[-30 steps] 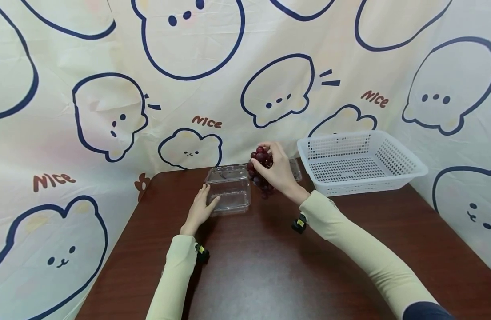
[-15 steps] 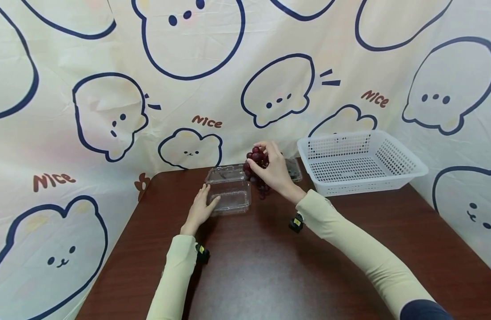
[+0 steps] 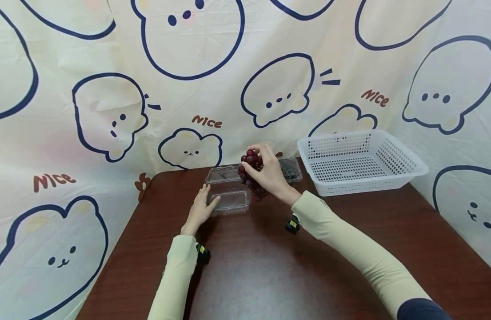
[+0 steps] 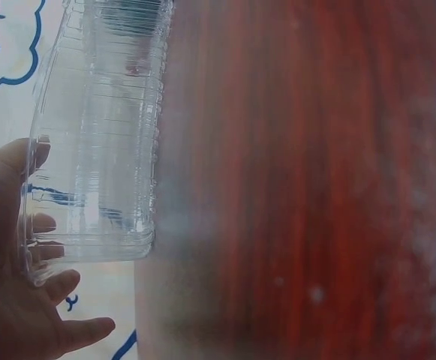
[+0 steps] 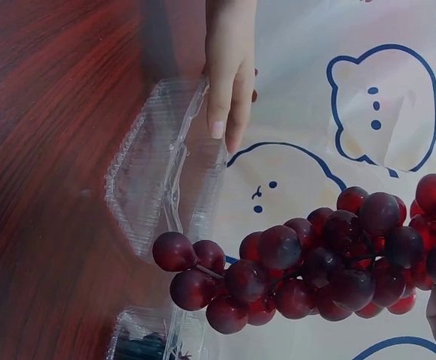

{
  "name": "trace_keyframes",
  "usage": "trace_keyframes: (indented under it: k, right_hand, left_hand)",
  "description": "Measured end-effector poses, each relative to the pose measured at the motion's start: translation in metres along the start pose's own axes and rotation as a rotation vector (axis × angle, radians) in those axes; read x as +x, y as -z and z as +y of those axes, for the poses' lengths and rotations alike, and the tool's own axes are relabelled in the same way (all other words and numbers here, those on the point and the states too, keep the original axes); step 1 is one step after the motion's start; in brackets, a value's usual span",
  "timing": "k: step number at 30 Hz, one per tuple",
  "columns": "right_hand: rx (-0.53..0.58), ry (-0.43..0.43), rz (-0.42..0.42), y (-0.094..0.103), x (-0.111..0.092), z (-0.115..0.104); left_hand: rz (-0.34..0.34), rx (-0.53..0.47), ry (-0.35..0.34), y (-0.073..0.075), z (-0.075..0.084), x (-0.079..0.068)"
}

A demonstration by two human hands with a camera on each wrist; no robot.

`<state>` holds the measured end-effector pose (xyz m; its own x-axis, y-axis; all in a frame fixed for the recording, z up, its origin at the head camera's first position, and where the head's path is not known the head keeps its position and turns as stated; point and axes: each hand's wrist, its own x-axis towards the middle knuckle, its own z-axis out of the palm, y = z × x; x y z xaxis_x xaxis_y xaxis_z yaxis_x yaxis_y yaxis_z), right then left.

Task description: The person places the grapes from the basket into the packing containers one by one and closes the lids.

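A bunch of dark red grapes (image 3: 250, 171) hangs from my right hand (image 3: 269, 174), whose thumb and fingers pinch it near the top. The bunch overlaps the right side of a clear plastic clamshell box (image 3: 229, 201) in the head view. That box stands with its lid raised at the back. My left hand (image 3: 198, 208) rests at the box's left side with fingers spread. In the left wrist view its fingers (image 4: 61, 285) lie along the clear wall. The right wrist view shows the grapes (image 5: 315, 262) large, their lower tip close to the box (image 5: 157, 165).
Behind my right hand stands a second clear box (image 3: 291, 170) with something dark inside. A white perforated basket (image 3: 361, 166) sits at the back right. The brown table (image 3: 245, 266) ends at a wall cloth (image 3: 181, 98) printed with cartoon bears.
My right hand has moved left with the grapes, bringing them over the box's right side. More of the second box shows. My left hand has stayed in place.
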<state>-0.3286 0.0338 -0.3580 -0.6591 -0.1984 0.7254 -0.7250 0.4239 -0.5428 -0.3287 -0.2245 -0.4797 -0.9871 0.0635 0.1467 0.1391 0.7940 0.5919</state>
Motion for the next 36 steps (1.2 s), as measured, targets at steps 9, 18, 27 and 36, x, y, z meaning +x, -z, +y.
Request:
trace_keyframes:
  k: [9, 18, 27, 36]
  right_hand:
    - [0.003, 0.008, -0.007, -0.004, 0.001, -0.003]
    - [0.013, 0.013, -0.014, -0.008, 0.001, -0.002]
    - [0.015, 0.01, -0.025, -0.013, -0.001, -0.002]
    - [0.012, 0.006, -0.035, -0.016, 0.001, -0.005]
  left_hand:
    - [-0.007, -0.01, -0.002, -0.001, -0.002, 0.001]
    - [-0.001, -0.008, -0.013, -0.001, -0.002, 0.001]
    - [-0.002, -0.017, -0.016, -0.001, 0.001, -0.001]
    - [0.004, -0.04, -0.01, -0.001, 0.001, 0.0]
